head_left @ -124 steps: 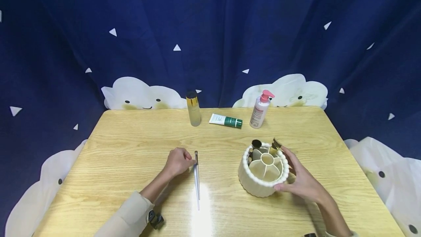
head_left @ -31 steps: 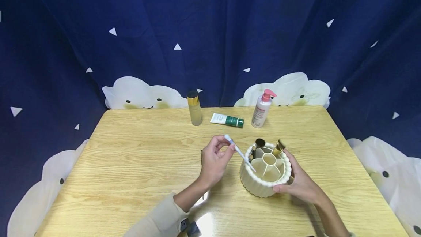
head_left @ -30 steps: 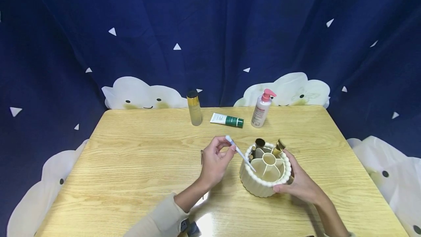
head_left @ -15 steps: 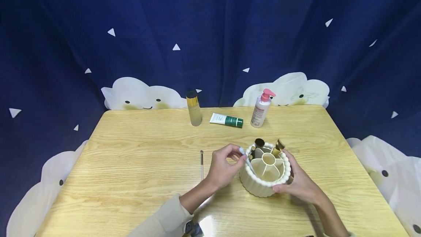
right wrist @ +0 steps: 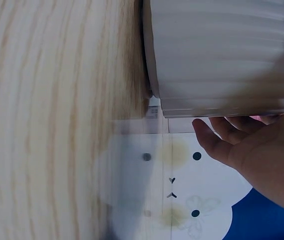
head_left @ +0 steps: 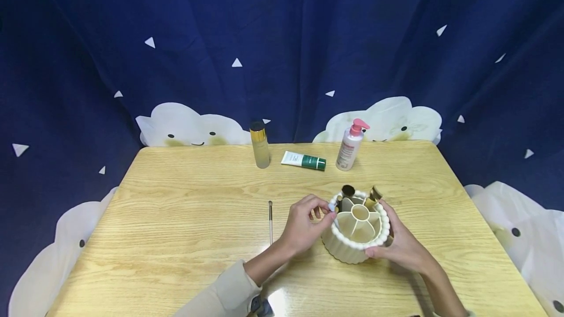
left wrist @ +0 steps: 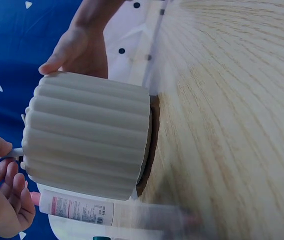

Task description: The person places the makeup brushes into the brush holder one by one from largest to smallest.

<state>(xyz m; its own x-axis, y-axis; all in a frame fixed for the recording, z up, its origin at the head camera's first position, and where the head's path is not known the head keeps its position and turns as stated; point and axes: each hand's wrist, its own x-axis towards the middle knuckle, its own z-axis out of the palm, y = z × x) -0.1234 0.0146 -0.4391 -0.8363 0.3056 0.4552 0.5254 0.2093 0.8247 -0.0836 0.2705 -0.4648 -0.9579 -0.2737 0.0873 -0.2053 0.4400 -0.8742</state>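
Note:
The cream, ribbed round organizer (head_left: 347, 252), with a beaded rim and divided compartments, stands on the table. My left hand (head_left: 304, 224) pinches a slim white makeup brush (left wrist: 16, 152) at the rim's left side. The brush's lower end is down in a left compartment. With thumb in front and fingers round the far side, my right hand (head_left: 409, 246) holds the organizer's right side. A dark-bristled brush (head_left: 348, 190) and a gold-and-brown brush (head_left: 374, 194) stick up from the back compartments. A second thin brush (head_left: 270, 219) lies on the table, partly hidden by my left forearm.
Along the back of the wooden table (head_left: 185, 199) stand a gold-collared bottle (head_left: 261, 150) and a white pump bottle (head_left: 347, 150) with a pink top. A green-and-white tube (head_left: 304, 160) lies between them. A blue curtain (head_left: 282, 53) hangs behind.
From the table, my left hand has carried the white brush right to the organizer and lowered its end inside. The other thin brush stays on the table. My right hand keeps hold of the organizer.

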